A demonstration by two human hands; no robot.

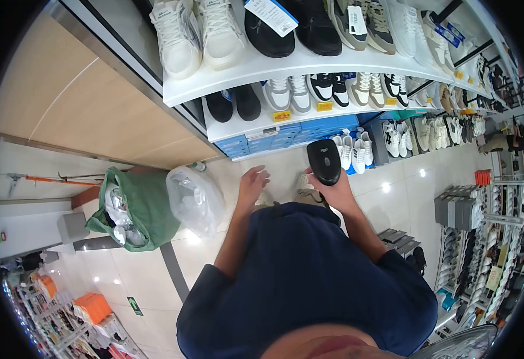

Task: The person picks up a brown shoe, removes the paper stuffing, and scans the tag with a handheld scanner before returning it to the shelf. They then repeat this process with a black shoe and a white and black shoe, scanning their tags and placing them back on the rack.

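My right hand (pixel 334 191) is closed around the handle of a black handheld barcode scanner (pixel 324 160), its rounded head tilted up toward the shelves. A dark cord or strap hangs below the grip. Nothing is in my left hand (pixel 253 184); its fingers are apart and slightly bent, held in front of my body. Beyond both hands are the shoe shelves, with white sneakers (pixel 176 37) on the top board and grey-and-white sneakers (pixel 278 93) on the board below. Small white sneakers (pixel 354 152) stand low, just right of the scanner.
Blue shoeboxes (pixel 274 142) line the bottom of the shelf unit. To my left, a large green sack (pixel 145 206) of crumpled wrapping and a clear plastic bag (pixel 195 200) stand on the tiled floor. Grey boxes (pixel 457 208) and shoe racks (pixel 477 263) are on the right.
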